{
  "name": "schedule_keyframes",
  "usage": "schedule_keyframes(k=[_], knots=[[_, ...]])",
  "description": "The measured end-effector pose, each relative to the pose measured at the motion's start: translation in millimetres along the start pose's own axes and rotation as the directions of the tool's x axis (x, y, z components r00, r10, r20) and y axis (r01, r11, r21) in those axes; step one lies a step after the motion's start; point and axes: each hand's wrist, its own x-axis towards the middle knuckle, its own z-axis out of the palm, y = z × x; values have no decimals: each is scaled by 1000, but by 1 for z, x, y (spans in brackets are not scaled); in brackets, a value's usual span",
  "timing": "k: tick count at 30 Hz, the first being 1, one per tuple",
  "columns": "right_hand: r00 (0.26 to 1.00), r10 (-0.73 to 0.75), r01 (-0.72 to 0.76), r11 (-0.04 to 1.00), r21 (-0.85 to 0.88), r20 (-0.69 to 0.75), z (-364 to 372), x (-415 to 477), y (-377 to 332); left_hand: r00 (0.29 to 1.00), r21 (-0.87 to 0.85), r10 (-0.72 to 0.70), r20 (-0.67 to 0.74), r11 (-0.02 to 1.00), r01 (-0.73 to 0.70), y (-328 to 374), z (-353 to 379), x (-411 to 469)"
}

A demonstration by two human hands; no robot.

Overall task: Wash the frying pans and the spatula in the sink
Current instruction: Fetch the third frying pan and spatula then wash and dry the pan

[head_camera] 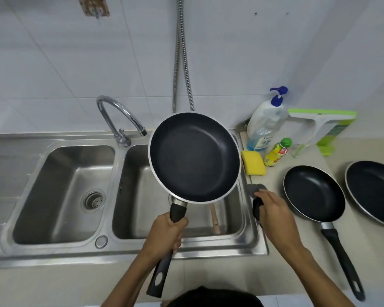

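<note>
Frying pan [194, 157] gripped by left hand [164, 235] over steel sink [53, 247] — right hand [273, 214] clutching a grey cloth [256, 191].

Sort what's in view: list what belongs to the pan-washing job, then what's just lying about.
Job: held pan, left hand, right hand on grey scourer, small pan, far pan, sink, tap, wooden handle, sponge, soap bottle.

Lying about: yellow bottle, green squeegee, hose.
</note>
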Motion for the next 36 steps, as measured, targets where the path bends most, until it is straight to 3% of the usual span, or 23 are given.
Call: schedule_keyframes(k=[2,5,11,13,15,18,22,23,24,28,32,36], knots=[[998,50,-47,991,-121,25,30,-16,33,1000,-16,-7,1,1000,7,-5,0,0],[989,30,9,965,-260,147,75,-48,67,1000,-24,0,5,1000,0,-8,3,-4],[981,118,-80,969,-235,152,54,-32,40,999,26,48,19,998,-48,-3,16,-15],[989,53,-38,993,-109,140,35,-34,9,995,87,97,-15,992,-95,2,26,-17],[979,55,-98,972,212,197,11,-43,-30,987,101,140,-75,986,-132,5,41,-19],[902,32,-309,744,592,430,-26,-60,-83,972,74,200,-122,979,-192,6,68,-20],[725,38,-662,311,682,687,-50,-74,-112,955,26,210,-212,978,-209,0,103,-15],[691,43,-709,232,666,721,-52,-76,-112,955,8,190,-228,981,-193,-3,110,-12],[683,44,-719,217,660,729,-53,-78,-109,956,-9,172,-239,984,-179,-6,116,-10],[722,26,-638,412,651,691,-37,-91,-86,967,-65,119,-224,989,-136,-17,139,-16],[815,34,-483,590,646,578,-14,-114,-72,983,-95,92,-157,990,-107,-33,147,-26],[856,30,-388,697,603,516,-3,-136,-64,1000,-111,0,0,994,0,-50,133,-27]])
